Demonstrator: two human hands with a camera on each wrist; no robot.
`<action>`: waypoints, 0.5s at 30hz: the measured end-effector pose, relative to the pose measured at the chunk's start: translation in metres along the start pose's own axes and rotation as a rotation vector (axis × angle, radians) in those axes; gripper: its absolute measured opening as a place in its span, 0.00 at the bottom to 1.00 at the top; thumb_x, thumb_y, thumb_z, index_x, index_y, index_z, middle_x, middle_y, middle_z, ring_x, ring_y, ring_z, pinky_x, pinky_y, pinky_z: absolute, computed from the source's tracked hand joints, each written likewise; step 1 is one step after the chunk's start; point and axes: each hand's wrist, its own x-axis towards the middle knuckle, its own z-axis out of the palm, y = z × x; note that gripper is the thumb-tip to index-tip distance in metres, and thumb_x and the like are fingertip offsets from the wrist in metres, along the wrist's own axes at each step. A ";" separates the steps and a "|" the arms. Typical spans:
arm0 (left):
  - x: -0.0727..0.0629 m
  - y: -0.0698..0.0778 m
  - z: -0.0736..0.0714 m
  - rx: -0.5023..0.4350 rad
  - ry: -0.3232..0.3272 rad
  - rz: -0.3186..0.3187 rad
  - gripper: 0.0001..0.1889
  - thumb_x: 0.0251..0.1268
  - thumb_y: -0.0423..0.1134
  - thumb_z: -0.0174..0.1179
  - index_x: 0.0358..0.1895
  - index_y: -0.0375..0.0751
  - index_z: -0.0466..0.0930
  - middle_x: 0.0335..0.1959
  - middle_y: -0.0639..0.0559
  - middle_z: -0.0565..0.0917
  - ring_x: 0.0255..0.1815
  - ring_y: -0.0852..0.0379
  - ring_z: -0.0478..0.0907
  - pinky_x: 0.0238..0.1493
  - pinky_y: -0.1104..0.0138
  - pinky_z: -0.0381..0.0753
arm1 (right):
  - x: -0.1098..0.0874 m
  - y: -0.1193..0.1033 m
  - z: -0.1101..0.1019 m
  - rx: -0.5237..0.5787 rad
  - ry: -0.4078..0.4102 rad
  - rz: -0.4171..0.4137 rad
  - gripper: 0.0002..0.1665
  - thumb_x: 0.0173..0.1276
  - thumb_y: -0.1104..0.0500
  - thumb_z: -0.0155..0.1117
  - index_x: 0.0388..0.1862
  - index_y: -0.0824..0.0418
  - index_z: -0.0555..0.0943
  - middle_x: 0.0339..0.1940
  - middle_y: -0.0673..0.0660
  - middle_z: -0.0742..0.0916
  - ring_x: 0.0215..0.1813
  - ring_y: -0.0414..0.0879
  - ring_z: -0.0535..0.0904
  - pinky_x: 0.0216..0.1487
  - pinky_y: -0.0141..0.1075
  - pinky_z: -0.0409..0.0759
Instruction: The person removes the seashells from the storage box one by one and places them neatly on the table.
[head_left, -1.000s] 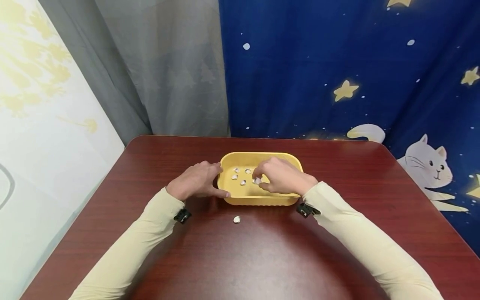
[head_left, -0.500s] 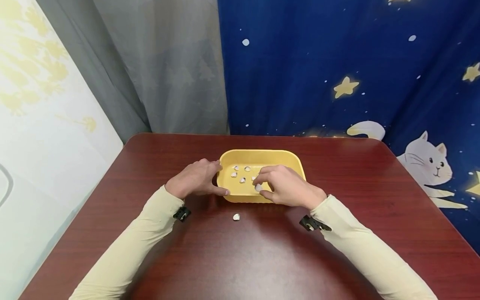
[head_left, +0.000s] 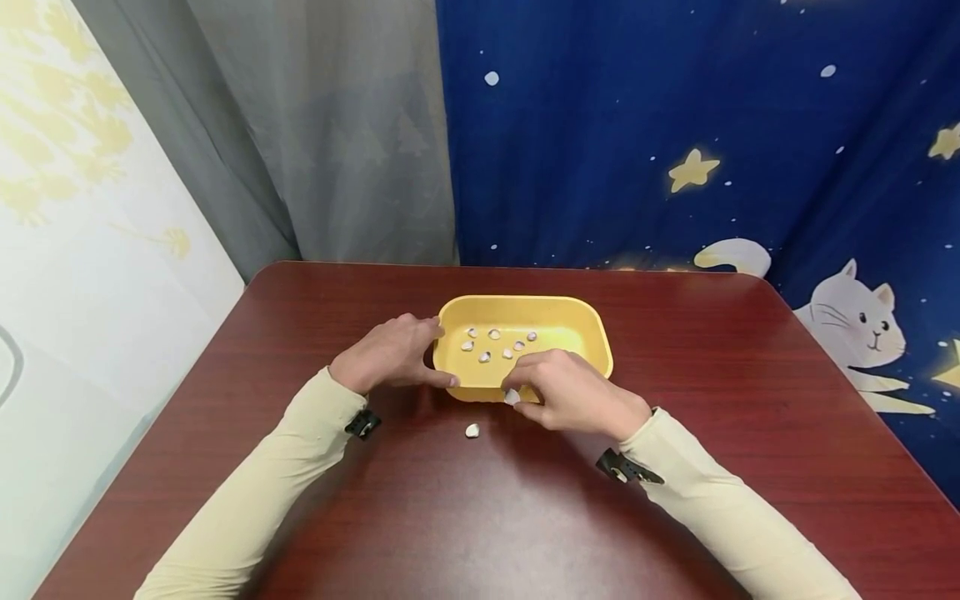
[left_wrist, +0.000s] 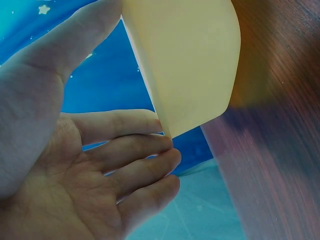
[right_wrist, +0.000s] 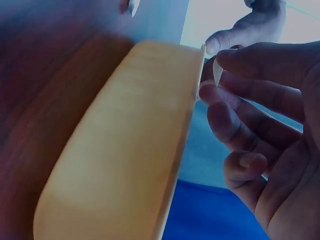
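Note:
A yellow plastic bin (head_left: 517,313) stands on the table with several small whitish seashells (head_left: 484,357) on its floor. My left hand (head_left: 392,354) rests at its left end. The left wrist view shows those fingers (left_wrist: 130,145) fairly straight, touching the rim, with the thumb spread away from them. My right hand (head_left: 573,392) pinches one seashell (head_left: 512,397) between thumb and fingertips, over the bin's near rim. From the right wrist this pinched shell (right_wrist: 217,71) appears edge-on, beside the bin wall (right_wrist: 120,135). One more seashell (head_left: 472,431) lies on the table in front of the bin.
The dark red wooden table (head_left: 450,517) extends to both sides of the bin. Behind it hang a grey curtain (head_left: 352,167) and a blue curtain (head_left: 585,150) with stars and a cat. A pale patterned surface (head_left: 97,250) is at the left.
The right hand has drawn back from inside the bin toward its near rim, carrying the pinched seashell. More shells in the bin show now. The left hand stays at the left end.

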 end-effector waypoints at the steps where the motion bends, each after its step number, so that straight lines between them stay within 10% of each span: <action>1: 0.000 0.000 0.000 -0.001 0.002 0.000 0.40 0.50 0.65 0.72 0.58 0.35 0.78 0.32 0.49 0.81 0.32 0.54 0.75 0.34 0.64 0.75 | 0.000 -0.001 0.001 -0.001 -0.004 -0.004 0.06 0.59 0.60 0.73 0.36 0.52 0.88 0.31 0.44 0.86 0.32 0.36 0.77 0.38 0.31 0.78; 15: 0.001 0.000 0.000 0.019 -0.004 -0.003 0.42 0.51 0.66 0.71 0.60 0.36 0.78 0.40 0.46 0.84 0.34 0.54 0.76 0.37 0.62 0.78 | -0.003 -0.010 0.023 -0.057 -0.062 -0.034 0.04 0.58 0.59 0.73 0.30 0.49 0.86 0.24 0.44 0.82 0.26 0.31 0.72 0.29 0.27 0.72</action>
